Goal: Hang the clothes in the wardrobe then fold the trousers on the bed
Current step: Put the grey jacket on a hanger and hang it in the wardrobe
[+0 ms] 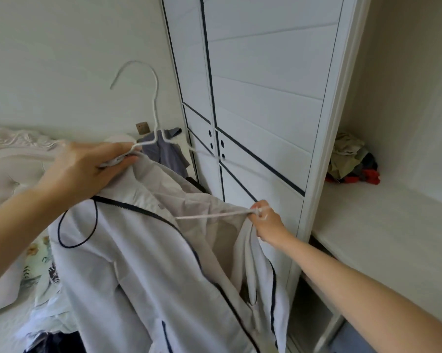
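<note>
A white jacket (138, 263) with dark piping and a dark zip hangs open in front of me. A white wire hanger (153, 108) rises above it, hook up. My left hand (82, 169) grips the hanger's left shoulder together with the jacket's collar. My right hand (268, 222) pinches the hanger's right end and the jacket's edge, stretching the fabric. The white wardrobe (260, 98) with dark trim stands right behind, its sliding door shut on this side. The open wardrobe section (393, 225) lies to the right.
A grey shirt (163, 151) hangs by the wardrobe's left edge. A heap of mixed clothes (352, 161) sits on the white shelf inside the open section. The bed (11, 276) with a carved white headboard and printed bedding lies at lower left, dark garments (51, 342) on it.
</note>
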